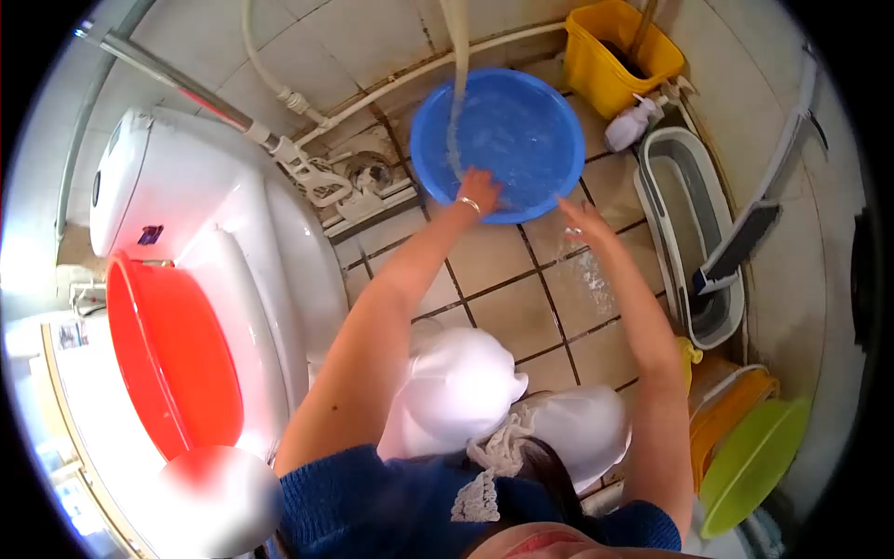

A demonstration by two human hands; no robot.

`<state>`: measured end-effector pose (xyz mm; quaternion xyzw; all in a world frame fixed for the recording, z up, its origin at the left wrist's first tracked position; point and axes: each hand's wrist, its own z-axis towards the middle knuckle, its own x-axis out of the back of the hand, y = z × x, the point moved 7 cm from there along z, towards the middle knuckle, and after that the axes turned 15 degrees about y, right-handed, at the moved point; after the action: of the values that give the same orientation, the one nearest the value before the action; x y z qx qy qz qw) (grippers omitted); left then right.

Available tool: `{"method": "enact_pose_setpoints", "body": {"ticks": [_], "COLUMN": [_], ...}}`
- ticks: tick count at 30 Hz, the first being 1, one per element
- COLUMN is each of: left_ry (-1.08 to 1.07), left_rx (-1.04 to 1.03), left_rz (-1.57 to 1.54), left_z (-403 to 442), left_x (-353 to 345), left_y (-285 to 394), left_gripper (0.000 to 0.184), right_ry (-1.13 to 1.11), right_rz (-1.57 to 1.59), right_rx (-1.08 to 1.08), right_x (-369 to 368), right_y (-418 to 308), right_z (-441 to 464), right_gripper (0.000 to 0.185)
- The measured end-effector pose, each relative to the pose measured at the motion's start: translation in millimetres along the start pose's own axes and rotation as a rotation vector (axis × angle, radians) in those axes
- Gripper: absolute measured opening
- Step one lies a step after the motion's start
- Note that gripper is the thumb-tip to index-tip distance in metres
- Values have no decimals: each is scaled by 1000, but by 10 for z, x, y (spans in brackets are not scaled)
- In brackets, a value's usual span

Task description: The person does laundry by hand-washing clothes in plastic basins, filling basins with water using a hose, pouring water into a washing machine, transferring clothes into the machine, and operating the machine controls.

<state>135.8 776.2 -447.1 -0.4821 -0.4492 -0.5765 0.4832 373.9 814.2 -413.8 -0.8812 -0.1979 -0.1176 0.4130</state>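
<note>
A round blue basin (422, 140) with water in it stands on the tiled floor. A pale hose (458, 33) comes down from above, and water runs from it into the basin. My left hand (480, 191), with a bracelet at the wrist, reaches over the near rim, its fingers apart at the water. Just outside the rim on the right is my right hand (583, 222), which wears a ring. Its fingers are spread and hold nothing; whether a fingertip touches the rim I cannot tell.
The toilet (270, 242) stands left, with a red basin (177, 354) on it. A yellow bucket (596, 70), a pump bottle (633, 124), a grey-white mop bucket (663, 233) with a flat mop (740, 252), and a green basin (754, 466) line the right. Wet patches mark the tiles.
</note>
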Motion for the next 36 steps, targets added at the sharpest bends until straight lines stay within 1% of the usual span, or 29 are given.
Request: {"method": "enact_pose_setpoints", "body": {"ticks": [2,3,4,5,6,8,10,11,12,13,14,16,17,19,20,22,23,24,25,26,28,29,30,31,32,33,34,35,36], "left_ry": [234,107,-21,-147,-158,-186,-293,-344,-346,-346,-345,-431,-472,-556,-600,-553,-533,-554,-575,-598,-518,-474,-386,-307,-166,-181,-157,-28,103], "left_rx": [98,117,133,148,148,145,163,171,183,193,201,260,286,263,252,166,117,98,79,59,-106,-179,-195,-212,-303,-313,-336,-343,-359], "left_rz": [53,-27,-110,-195,-177,-145,-177,-191,-190,-188,-185,-176,-168,-135,-120,-123,-131,-130,-129,-126,-107,-96,-97,-101,-174,-138,-174,-232,-288], "left_z": [-207,-351,-520,-644,-691,-787,-790,-771,-777,-792,-798,-853,-866,-932,-1003,-1094,-1166,-1234,-1285,-1363,-1516,-1614,-1830,-1960,-2086,-2182,-2233,-2265,-2315], "left_x": [53,90,188,243,291,342,304,279,207,107,158,208,284,64,-22,25,35,157,402,546,653,689,554,295,217,165,242,243,243], "left_y": [-1,39,97,133,133,152,171,172,172,167,222,385,468,595,652,766,833,913,1002,1080,1230,1292,1214,1259,1271,1264,1298,1314,1341], "left_gripper": [65,67,69,71,70,69,68,68,69,69,69,68,68,68,68,66,65,60,55,51,39,33,23,15,9,12,5,3,3], "right_ry": [-52,-81,148,208,271,395,516,490,467,450,435,414,429,478,472,461,425,390,355,299,180,163,94,114,61,9,-47,-84,-136], "right_rz": [98,146,48,10,-25,-74,-114,-108,-101,-92,-84,-79,-76,-36,-104,-259,-226,-195,-163,-104,22,61,99,92,-38,-257,-548,-828,-945], "right_rx": [96,144,230,345,459,644,774,673,571,517,463,448,586,887,850,753,675,597,518,408,203,262,348,345,160,128,162,238,332], "right_x": [-256,-395,-441,-489,-501,-502,-455,-456,-466,-465,-461,-392,-317,-146,-120,-54,-35,-21,-4,30,84,189,20,8,22,82,154,201,96], "right_y": [-166,-174,63,177,247,140,172,252,318,380,427,542,507,270,310,554,720,894,1059,1162,1192,1432,1641,1912,1992,1866,1544,1096,575], "right_z": [349,562,994,1200,1345,1268,1120,1168,1219,1228,1212,1095,873,403,392,371,389,402,383,242,-296,-356,-399,-333,-449,-609,-890,-1235,-1672], "right_gripper": [74,72,58,54,50,44,40,41,42,43,44,46,46,47,47,49,49,50,50,50,50,49,48,49,54,50,47,46,48]}}
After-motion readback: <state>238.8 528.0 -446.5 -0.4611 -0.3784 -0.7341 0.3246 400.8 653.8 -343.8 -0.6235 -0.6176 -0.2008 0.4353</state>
